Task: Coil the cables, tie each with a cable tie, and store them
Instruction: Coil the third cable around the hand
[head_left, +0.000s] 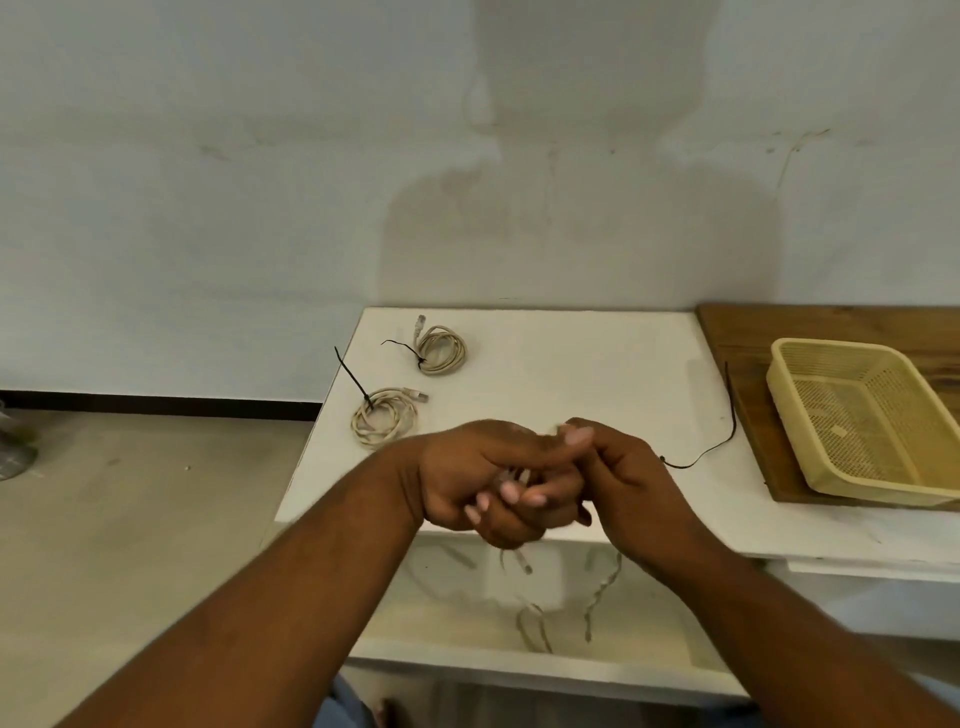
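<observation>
Two beige cables lie coiled on the white table (571, 364), each bound by a black cable tie: one coil (441, 349) at the back left, the other coil (384, 418) nearer me. My left hand (483, 478) and my right hand (618, 478) meet above the table's front edge, both closed around a third beige cable (522, 558). Its loose lengths hang below the hands in front of the table. A loose black cable tie (719, 441) lies on the table to the right of my hands.
A yellow plastic mesh basket (810, 447) stands on a wooden board (831, 322) at the right. The wall rises behind the table. Bare floor (130, 519) lies to the left, with a dim object at the far left edge.
</observation>
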